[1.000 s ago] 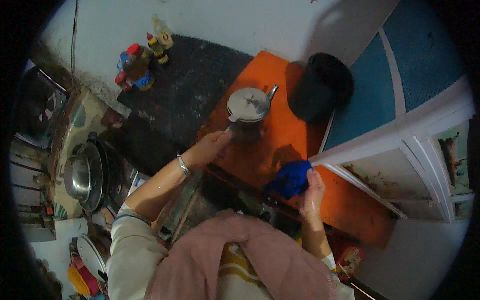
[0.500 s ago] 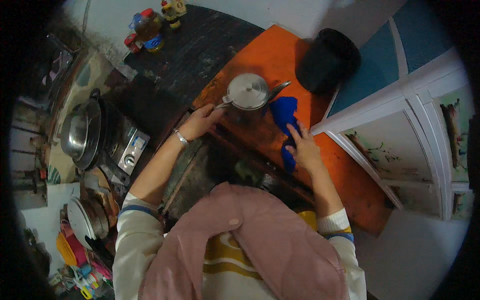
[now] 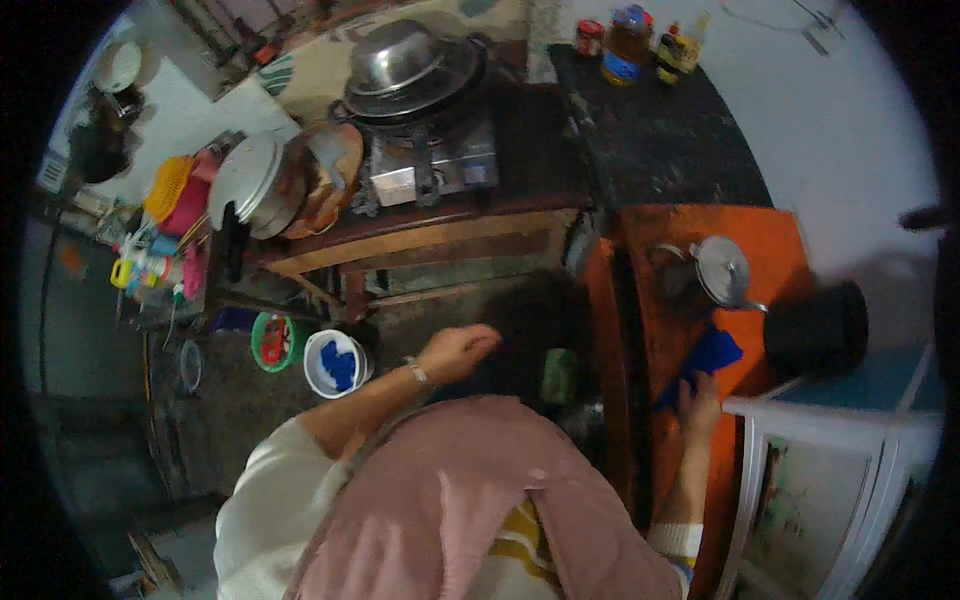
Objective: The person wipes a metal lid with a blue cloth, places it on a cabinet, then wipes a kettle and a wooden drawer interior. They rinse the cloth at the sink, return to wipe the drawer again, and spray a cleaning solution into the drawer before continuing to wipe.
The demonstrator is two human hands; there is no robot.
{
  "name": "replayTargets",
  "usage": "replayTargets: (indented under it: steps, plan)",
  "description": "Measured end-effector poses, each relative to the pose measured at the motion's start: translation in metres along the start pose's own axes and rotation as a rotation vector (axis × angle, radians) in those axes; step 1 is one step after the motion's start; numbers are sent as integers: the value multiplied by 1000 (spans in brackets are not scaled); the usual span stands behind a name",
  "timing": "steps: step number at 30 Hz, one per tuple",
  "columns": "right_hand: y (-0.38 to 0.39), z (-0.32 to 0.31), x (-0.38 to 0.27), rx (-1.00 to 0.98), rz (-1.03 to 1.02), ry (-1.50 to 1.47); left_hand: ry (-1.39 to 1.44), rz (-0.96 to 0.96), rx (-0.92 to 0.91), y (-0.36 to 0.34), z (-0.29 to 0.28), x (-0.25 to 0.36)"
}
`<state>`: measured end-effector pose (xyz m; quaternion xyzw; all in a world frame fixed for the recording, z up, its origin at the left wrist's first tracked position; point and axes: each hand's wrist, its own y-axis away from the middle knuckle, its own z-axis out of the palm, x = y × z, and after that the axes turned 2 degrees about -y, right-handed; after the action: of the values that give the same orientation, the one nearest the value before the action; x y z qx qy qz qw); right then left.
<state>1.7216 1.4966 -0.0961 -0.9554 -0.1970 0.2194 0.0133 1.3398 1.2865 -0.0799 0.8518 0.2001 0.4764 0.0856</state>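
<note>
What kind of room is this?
It looks like a kitchen, probably in someone's home. You can see a wide pan on what seems to be a cooker, a silver teapot on the orange table, and bottles on the dark tabletop.

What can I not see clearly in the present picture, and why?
In the head view:
Inside of the metal kettle: hidden by its lid.
Whether the right hand grips the blue cloth or only touches it: blurred.
Anything within the left hand: hidden by the curled hand itself.
Kind of the green object: too dark and blurred.
Lower part of the white cabinet: cut off by the bottom edge.
</note>
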Motion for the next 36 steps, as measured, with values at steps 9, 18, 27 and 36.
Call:
replayTargets:
  steps: [9, 18, 27, 36]
  plan:
    - [-11, -36, -34, -486, 304, 831, 34, -52, 90, 21, -78, -94]
    - [-126, -65, -130, 269, -48, -47, -207, 45, 149, 58, -183, -182]
    - [-175, -57, -109, -203, 28, -159, -35, -50, 289, 91, -180, -215]
    - [-172, -63, -115, -182, -288, -43, 57, -116, 237, 95, -133, -172]
